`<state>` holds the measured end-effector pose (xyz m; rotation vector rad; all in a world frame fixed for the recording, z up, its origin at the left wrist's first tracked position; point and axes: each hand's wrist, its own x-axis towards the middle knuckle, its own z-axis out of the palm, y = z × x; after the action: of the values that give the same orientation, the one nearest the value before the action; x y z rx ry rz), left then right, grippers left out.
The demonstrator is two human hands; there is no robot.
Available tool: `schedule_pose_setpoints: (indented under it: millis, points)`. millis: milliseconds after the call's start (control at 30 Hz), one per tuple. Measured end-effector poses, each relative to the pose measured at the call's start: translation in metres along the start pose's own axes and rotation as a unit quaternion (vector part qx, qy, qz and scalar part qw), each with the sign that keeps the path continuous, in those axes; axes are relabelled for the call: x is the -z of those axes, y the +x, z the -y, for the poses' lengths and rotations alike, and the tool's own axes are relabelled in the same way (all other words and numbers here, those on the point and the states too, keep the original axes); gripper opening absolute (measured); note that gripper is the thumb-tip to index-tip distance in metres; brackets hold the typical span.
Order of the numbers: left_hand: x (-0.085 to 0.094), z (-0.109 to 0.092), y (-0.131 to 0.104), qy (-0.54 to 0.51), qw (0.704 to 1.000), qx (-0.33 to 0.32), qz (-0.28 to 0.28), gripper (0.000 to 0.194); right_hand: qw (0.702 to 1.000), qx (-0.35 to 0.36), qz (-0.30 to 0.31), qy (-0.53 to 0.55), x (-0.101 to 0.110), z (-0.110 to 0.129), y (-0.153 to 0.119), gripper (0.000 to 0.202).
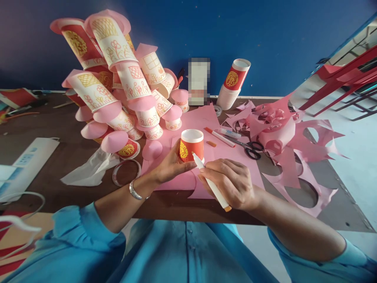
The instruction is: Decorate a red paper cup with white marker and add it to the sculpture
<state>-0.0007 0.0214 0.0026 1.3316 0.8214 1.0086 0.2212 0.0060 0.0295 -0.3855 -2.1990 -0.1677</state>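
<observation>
A red paper cup (192,146) with a white rim and a gold emblem stands upright above the pink paper (176,181), gripped at its left side and base by my left hand (171,164). Between the fingers of my right hand (228,181) is a white marker (216,191) with an orange end. Its tip points at the lower front of the cup; whether it touches the cup I cannot tell. Beyond the cup lie an orange marker cap (211,144) and a white and red marker (219,137).
Stacked decorated cups with pink paper roofs (129,78) rise at the left. Scissors (250,147), a glue tube (229,133) and pink scraps (282,129) lie right. A cup stack (232,84) leans behind. Further left are tape (126,173), a plastic bag (90,171) and a power strip (32,161).
</observation>
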Motion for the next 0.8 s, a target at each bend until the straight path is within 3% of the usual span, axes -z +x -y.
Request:
schedule_pose_setpoints:
  millis: [167,433,800]
  points:
    - [-0.0016,-0.0003,-0.0003,-0.013,1.0,0.007,-0.006,0.071,1.0,-0.01,0.002,0.0,-0.0039,0.0016,-0.0019,0.011]
    - [0.002,0.0007,-0.002,0.05,0.998,0.036,-0.019,0.064,1.0,-0.017,0.015,-0.006,-0.0045,0.0008,-0.004,0.012]
    - [0.0051,-0.0015,-0.0026,0.046,0.998,0.051,-0.007,0.043,0.999,-0.04,-0.003,-0.013,-0.0002,-0.0026,-0.0027,0.017]
